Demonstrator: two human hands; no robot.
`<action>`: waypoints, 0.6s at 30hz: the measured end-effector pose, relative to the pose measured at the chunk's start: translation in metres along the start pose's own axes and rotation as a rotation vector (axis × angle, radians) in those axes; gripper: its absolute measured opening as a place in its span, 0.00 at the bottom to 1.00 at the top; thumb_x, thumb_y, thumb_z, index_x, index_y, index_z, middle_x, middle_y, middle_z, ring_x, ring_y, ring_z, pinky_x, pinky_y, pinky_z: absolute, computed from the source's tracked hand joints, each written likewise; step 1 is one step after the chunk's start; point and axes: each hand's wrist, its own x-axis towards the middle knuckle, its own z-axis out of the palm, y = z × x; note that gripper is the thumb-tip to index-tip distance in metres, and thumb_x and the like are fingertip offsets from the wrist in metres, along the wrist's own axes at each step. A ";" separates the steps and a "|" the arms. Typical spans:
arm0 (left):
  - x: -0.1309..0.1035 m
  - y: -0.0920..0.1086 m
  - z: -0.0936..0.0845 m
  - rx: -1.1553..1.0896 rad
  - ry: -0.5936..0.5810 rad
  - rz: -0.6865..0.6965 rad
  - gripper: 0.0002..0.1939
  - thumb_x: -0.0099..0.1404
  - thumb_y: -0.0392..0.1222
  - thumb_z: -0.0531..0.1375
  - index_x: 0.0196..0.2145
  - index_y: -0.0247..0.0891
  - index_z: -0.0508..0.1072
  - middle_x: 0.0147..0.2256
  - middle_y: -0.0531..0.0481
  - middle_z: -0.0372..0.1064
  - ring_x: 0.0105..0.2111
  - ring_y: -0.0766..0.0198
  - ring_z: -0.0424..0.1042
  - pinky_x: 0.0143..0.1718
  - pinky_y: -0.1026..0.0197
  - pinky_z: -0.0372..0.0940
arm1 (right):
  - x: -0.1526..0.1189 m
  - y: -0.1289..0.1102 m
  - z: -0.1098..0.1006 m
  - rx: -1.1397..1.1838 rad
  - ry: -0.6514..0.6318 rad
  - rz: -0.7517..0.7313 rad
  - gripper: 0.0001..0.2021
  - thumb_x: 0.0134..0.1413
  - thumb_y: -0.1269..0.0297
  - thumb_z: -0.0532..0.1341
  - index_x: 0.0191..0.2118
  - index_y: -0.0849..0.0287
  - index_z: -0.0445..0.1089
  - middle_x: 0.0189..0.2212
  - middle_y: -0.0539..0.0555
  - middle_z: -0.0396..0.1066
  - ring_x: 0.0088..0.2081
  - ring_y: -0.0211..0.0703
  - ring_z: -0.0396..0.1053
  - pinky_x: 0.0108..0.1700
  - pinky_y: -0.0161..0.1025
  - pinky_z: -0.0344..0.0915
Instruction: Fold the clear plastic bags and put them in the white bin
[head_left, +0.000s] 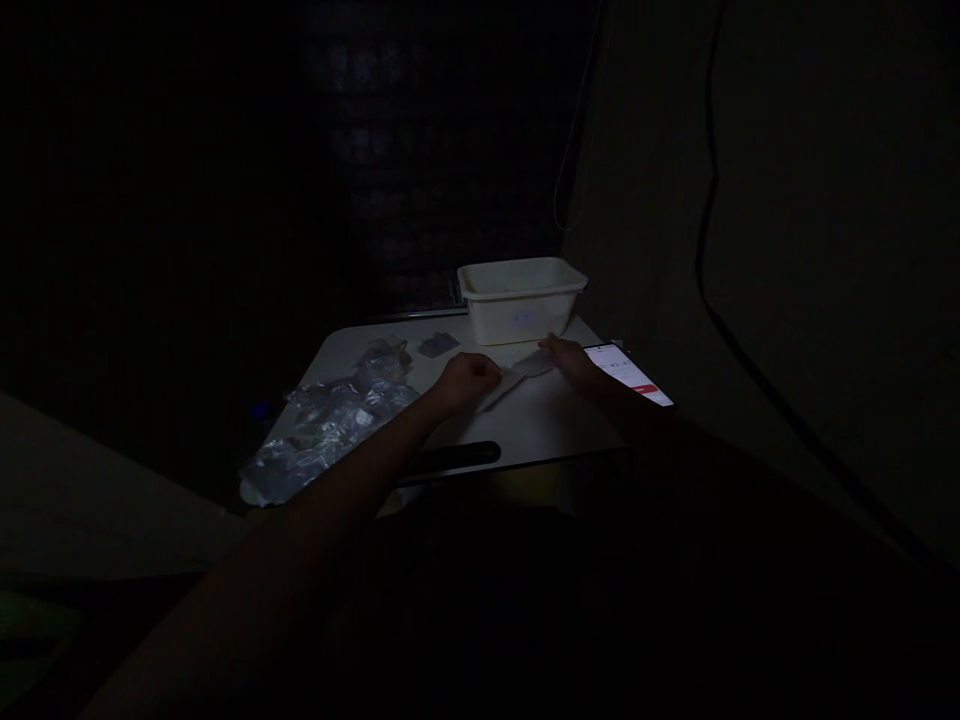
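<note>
Between my hands a thin, clear plastic bag (pixel 526 368) is stretched just above the white table (pixel 551 425). My left hand (pixel 466 380) pinches its left end, with fingers and thumb pressed together. Its right end is gripped by my right hand (pixel 568 358), close to the front of a white plastic tub (pixel 517 318). To the left of my left hand lies a loose, crumpled heap of clear plastic bags (pixel 337 420). A small flat stack of plastic pieces (pixel 438 345) rests behind that hand. Dim light hides the finer detail of the fingers.
A phone with a lit screen (pixel 628 373) lies at the table's right edge, beside my right forearm. The table has a dark handle slot (pixel 457 456) along its near edge. A dark cable (pixel 705 250) hangs down the wall at right.
</note>
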 end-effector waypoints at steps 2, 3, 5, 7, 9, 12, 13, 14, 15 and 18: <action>0.003 0.000 -0.007 -0.362 0.077 -0.104 0.05 0.48 0.35 0.52 0.20 0.33 0.67 0.17 0.54 0.63 0.20 0.69 0.63 0.23 0.68 0.57 | 0.003 0.001 -0.003 0.279 -0.065 0.091 0.29 0.53 0.58 0.27 0.47 0.68 0.56 0.42 0.63 0.64 0.40 0.42 0.65 0.38 0.39 0.60; 0.004 0.001 -0.010 -0.516 0.104 -0.148 0.06 0.48 0.35 0.52 0.21 0.33 0.67 0.17 0.54 0.63 0.20 0.69 0.64 0.22 0.68 0.57 | 0.003 0.001 -0.004 0.393 -0.115 0.124 0.30 0.53 0.57 0.26 0.48 0.68 0.55 0.42 0.63 0.64 0.40 0.42 0.64 0.38 0.40 0.60; 0.005 0.001 -0.014 -0.738 0.133 -0.233 0.08 0.48 0.34 0.50 0.23 0.33 0.68 0.18 0.53 0.64 0.21 0.69 0.65 0.23 0.67 0.58 | 0.000 -0.002 -0.005 0.513 -0.240 0.124 0.32 0.52 0.55 0.26 0.48 0.69 0.54 0.42 0.65 0.64 0.40 0.43 0.64 0.37 0.41 0.61; 0.005 0.000 -0.016 -0.856 0.158 -0.326 0.10 0.48 0.33 0.48 0.26 0.31 0.68 0.19 0.52 0.65 0.22 0.68 0.66 0.25 0.67 0.60 | -0.005 -0.008 -0.004 0.558 -0.355 0.110 0.33 0.51 0.53 0.26 0.46 0.71 0.56 0.41 0.66 0.64 0.40 0.43 0.65 0.37 0.41 0.61; 0.005 -0.004 -0.018 -0.907 0.187 -0.413 0.11 0.49 0.32 0.47 0.27 0.31 0.67 0.19 0.51 0.65 0.21 0.68 0.66 0.25 0.66 0.60 | -0.010 -0.014 -0.001 0.601 -0.423 0.114 0.33 0.51 0.52 0.28 0.44 0.70 0.58 0.39 0.66 0.65 0.39 0.43 0.65 0.37 0.40 0.61; 0.004 -0.012 -0.021 -0.969 0.132 -0.522 0.11 0.53 0.36 0.46 0.27 0.31 0.67 0.19 0.49 0.66 0.20 0.68 0.66 0.23 0.66 0.61 | -0.015 -0.021 0.007 0.738 -0.428 0.185 0.22 0.53 0.56 0.39 0.40 0.66 0.61 0.37 0.60 0.67 0.38 0.40 0.65 0.38 0.37 0.61; 0.003 -0.015 -0.021 -0.992 0.077 -0.556 0.12 0.54 0.38 0.45 0.26 0.31 0.66 0.20 0.48 0.66 0.20 0.67 0.66 0.23 0.66 0.61 | -0.015 -0.022 0.009 0.784 -0.416 0.205 0.17 0.52 0.60 0.43 0.40 0.64 0.61 0.37 0.58 0.67 0.38 0.38 0.65 0.38 0.36 0.61; 0.003 -0.017 -0.021 -1.009 0.019 -0.593 0.14 0.55 0.41 0.46 0.26 0.31 0.66 0.20 0.47 0.66 0.20 0.66 0.66 0.22 0.66 0.61 | -0.015 -0.023 0.011 0.822 -0.407 0.221 0.13 0.51 0.64 0.46 0.39 0.63 0.62 0.36 0.56 0.68 0.37 0.36 0.66 0.38 0.35 0.61; 0.002 -0.020 -0.020 -1.016 -0.032 -0.626 0.14 0.56 0.42 0.46 0.26 0.30 0.66 0.19 0.47 0.66 0.19 0.66 0.66 0.21 0.66 0.61 | -0.015 -0.022 0.013 0.851 -0.407 0.236 0.12 0.49 0.67 0.48 0.39 0.62 0.62 0.36 0.55 0.68 0.36 0.35 0.66 0.38 0.34 0.61; 0.002 -0.024 -0.015 -0.946 -0.049 -0.708 0.09 0.54 0.37 0.49 0.25 0.31 0.66 0.16 0.50 0.64 0.15 0.69 0.64 0.16 0.68 0.59 | -0.015 -0.021 0.014 0.917 -0.443 0.293 0.10 0.48 0.69 0.48 0.35 0.62 0.63 0.34 0.54 0.68 0.34 0.34 0.66 0.36 0.32 0.62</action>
